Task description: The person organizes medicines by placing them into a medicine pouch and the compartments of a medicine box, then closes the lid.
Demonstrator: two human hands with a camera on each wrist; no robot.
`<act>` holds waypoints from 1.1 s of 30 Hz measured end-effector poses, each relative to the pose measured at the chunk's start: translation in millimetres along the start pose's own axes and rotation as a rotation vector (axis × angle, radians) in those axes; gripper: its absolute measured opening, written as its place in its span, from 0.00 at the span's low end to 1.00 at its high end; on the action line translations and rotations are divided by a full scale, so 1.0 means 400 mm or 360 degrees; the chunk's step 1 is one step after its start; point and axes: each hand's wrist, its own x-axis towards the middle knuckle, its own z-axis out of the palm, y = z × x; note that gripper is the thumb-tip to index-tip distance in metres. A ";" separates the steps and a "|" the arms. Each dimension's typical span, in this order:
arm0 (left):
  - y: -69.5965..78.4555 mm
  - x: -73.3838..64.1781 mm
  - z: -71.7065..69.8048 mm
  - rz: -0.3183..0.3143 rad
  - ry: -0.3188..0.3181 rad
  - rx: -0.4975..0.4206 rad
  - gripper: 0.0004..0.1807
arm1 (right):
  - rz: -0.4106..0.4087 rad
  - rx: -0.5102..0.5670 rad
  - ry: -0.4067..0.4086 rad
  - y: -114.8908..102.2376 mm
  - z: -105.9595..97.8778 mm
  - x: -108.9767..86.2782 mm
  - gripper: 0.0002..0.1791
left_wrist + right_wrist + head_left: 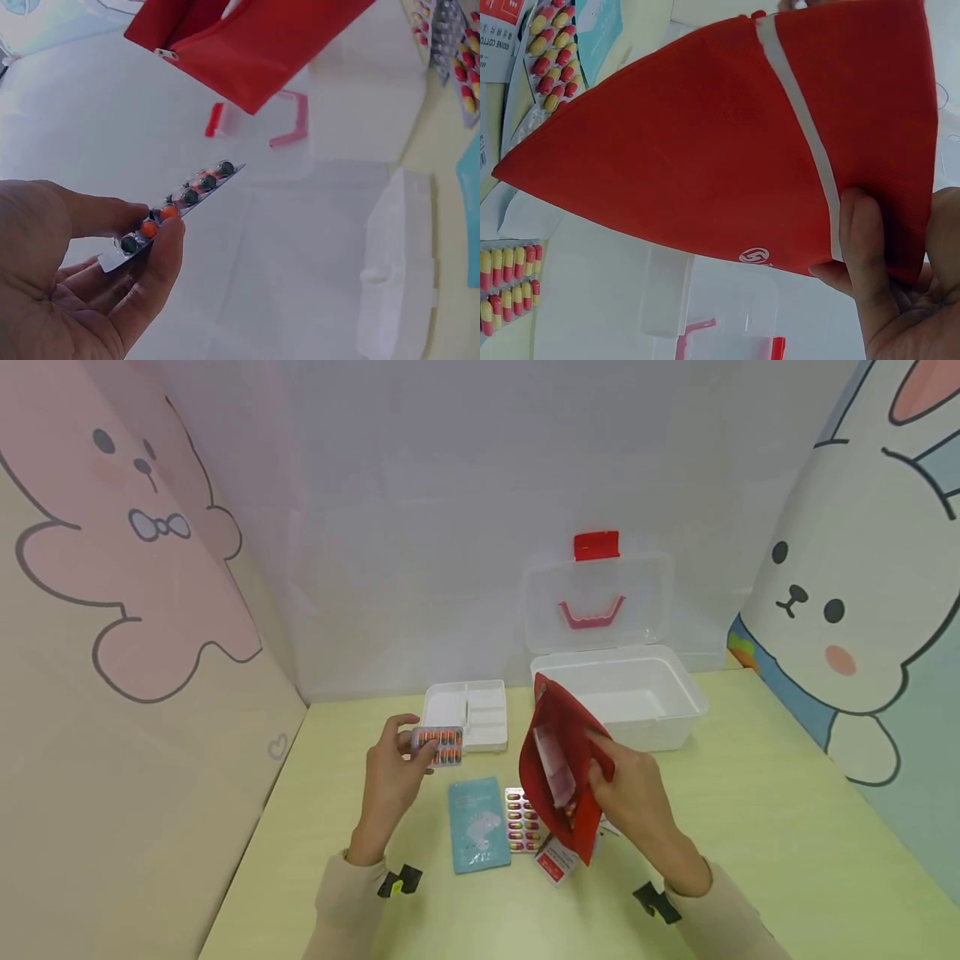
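Left fingers (pixel 166 247) pinch a capsule blister pack (pixel 196 193) and right fingers (pixel 864 225) grip the red zip pouch (pixel 697 150), which gapes and could spill its packet (pixel 555 767) if tipped downward.

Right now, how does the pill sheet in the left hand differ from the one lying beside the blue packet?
The held sheet has orange-and-dark capsules; the lying sheet has red-and-yellow ones. The held sheet is up in the left hand, while the lying sheet is down on the table. In the head view, the held sheet's rows run sideways; the lying sheet's run away from the person. Both hold two-coloured capsules.
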 end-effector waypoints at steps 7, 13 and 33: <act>0.088 -0.013 0.006 0.0224 -0.0002 -0.0060 0.18 | -0.0007 -0.0006 0.0009 -0.010 0.001 0.004 0.20; 0.137 -0.023 0.021 0.0380 -0.0042 0.0014 0.20 | 0.0030 0.0012 -0.0028 -0.025 0.004 0.009 0.20; 0.213 -0.049 0.135 0.0579 -0.0380 0.0137 0.22 | -0.0013 -0.0003 -0.0052 -0.046 0.016 0.007 0.21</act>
